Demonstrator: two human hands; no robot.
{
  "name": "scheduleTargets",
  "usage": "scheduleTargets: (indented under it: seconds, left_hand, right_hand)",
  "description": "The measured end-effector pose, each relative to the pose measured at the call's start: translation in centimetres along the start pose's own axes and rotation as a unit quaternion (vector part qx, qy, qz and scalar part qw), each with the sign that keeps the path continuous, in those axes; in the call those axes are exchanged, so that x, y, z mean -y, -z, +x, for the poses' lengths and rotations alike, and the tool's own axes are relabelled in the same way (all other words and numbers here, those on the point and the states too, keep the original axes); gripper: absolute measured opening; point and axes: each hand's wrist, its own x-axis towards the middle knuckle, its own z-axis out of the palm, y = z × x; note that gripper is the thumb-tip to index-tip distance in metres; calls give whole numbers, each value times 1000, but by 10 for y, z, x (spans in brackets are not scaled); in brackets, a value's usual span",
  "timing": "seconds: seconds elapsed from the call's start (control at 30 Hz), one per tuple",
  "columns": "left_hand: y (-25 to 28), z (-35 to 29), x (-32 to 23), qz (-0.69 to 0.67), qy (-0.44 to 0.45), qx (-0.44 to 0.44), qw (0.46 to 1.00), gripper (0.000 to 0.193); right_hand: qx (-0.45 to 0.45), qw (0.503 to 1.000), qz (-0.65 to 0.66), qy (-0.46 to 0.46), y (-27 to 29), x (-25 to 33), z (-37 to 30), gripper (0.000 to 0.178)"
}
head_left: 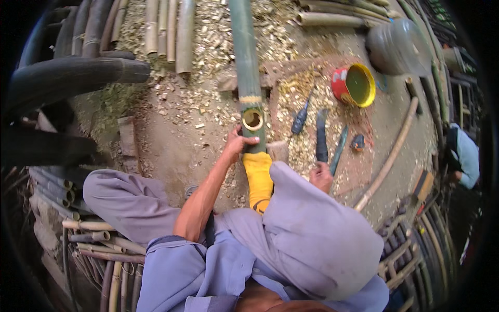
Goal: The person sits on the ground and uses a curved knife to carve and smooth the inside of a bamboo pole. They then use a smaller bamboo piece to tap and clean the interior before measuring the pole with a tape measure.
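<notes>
A thick green bamboo pole [246, 57] runs from the top toward me, with a round hole cut in its near end. My left hand [240, 141] grips the pole just below that hole, its thumb lying across the top. A yellow-covered foot [257, 177] of mine rests against the pole's near end. To the right, partly hidden by my knee, my right hand [321, 178] has its fingers curled at the lower end of a long tool with a dark-wrapped handle [322, 138]. Beside it lie a green strip [339, 151] and a dark-handled pointed tool [300, 119].
Right of the tools are a small black-and-orange object [357, 142], a red and yellow bucket [340, 86] with greenish liquid, and a clear plastic jug [397, 47]. A long bamboo length [390, 158] curves nearby. Wood chips [208, 78] cover the ground. Another person [464, 156] is at far right.
</notes>
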Motion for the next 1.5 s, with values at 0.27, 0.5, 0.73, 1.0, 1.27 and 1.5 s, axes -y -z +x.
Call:
scheduleTargets:
  seconds: [0.27,0.5,0.73,1.0,1.27,1.5]
  left_hand:
    - [-4,-3,7,2,-63,-47,997,77]
    - [-24,-29,9,249,-333,-131,900,65]
    - [-24,-31,12,287,-354,-137,879,46]
    - [-16,-25,22,279,-381,-136,871,48]
    - [-13,-36,19,207,-302,-139,920,60]
    - [-6,-47,29,181,-181,-149,955,59]
  right_hand:
    - [-142,974,-153,89,17,36,69,49]
    - [-154,986,42,42,22,13,66,53]
    - [-267,955,119,48,82,74,57,44]
    - [-182,963,-173,98,173,102,134,41]
    - [-153,943,-261,142,192,91,157,40]
    - [-23,862,506,-3,103,113,50,30]
